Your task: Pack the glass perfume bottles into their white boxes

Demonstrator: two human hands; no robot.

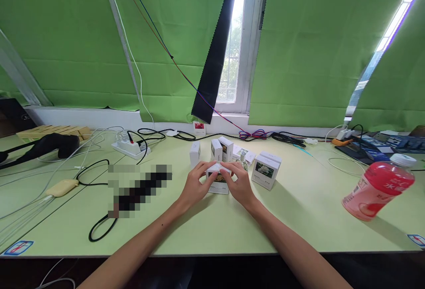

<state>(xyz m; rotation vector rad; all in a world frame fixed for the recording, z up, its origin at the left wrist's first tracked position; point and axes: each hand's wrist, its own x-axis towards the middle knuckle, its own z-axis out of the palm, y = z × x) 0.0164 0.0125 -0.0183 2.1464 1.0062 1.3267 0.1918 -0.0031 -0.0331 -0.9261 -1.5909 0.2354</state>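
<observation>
In the middle of the table stands a small white box (218, 187) with a flower picture on its front. My left hand (196, 184) grips its left side and top, and my right hand (239, 186) does the same from the right, thumbs near the front top edge. Right behind it are upright white boxes (217, 148), one more white box (195, 153) to the left, and a tilted one with a glass bottle (244, 158) by it. On the right, close to my right hand, stand two white boxes (264, 172) one behind the other.
A pink drink bottle (378, 189) with a white cap stands at the right. To the left lie a power strip (130, 145), a yellowish cable hub (62, 188), black cables and a blurred-out item (142, 191). A pale wooden rack (53, 132) sits far left.
</observation>
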